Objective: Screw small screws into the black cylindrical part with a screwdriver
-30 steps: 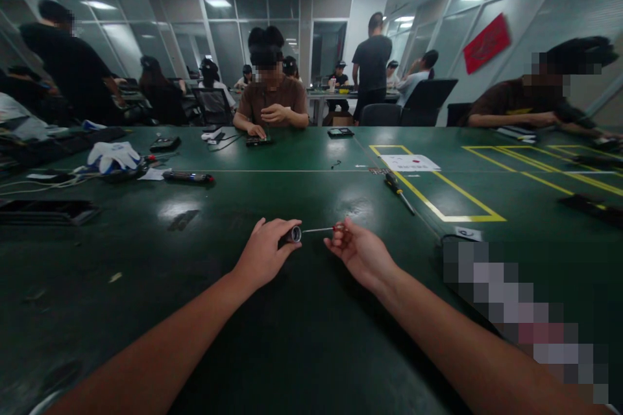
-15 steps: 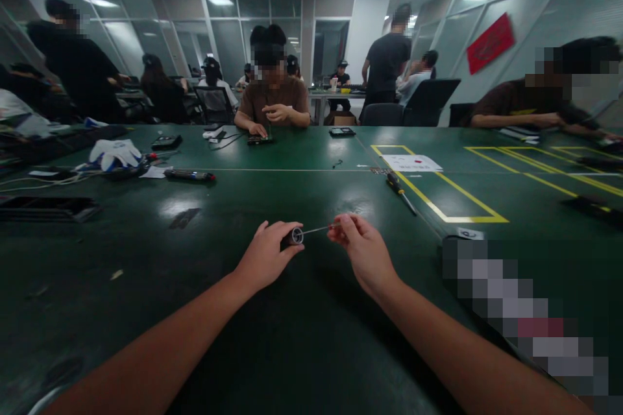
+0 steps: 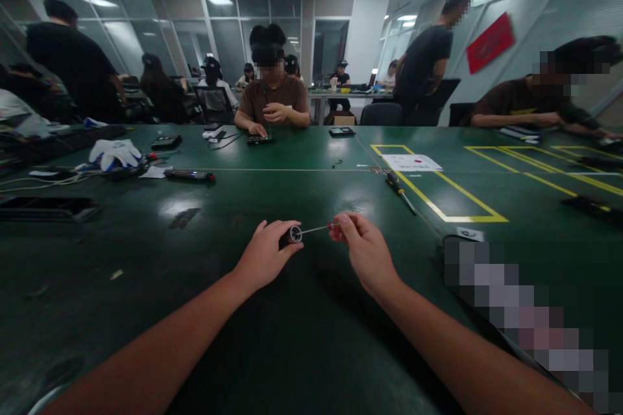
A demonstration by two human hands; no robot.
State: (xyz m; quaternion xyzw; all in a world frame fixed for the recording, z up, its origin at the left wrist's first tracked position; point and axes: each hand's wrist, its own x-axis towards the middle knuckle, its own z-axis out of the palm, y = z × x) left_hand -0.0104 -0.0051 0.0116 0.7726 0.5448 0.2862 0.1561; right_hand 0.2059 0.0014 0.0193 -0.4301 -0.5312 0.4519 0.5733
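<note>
My left hand [image 3: 265, 253] is closed around a short dark cylinder [image 3: 294, 235], whose round open end with a silvery rim faces right. My right hand [image 3: 363, 246] pinches the red handle of a thin screwdriver [image 3: 318, 229]. Its slim metal shaft points left, and the tip meets the cylinder's open end; whether it goes inside is too small to tell. Both hands are held above the green table [image 3: 302, 337], a little apart from each other. Most of the cylinder's body is hidden by my left fingers.
A yellow-and-black screwdriver [image 3: 402, 193] lies beyond my right hand, near a yellow tape outline and a white paper [image 3: 413, 163]. White gloves [image 3: 115, 154], cables and a dark pen-like tool [image 3: 189, 176] lie left. A co-worker [image 3: 275, 100] sits opposite.
My hands and the screwdriver have hardly moved; the cylinder has shifted very slightly left. In the background, a standing person in dark clothes has moved to the right.
</note>
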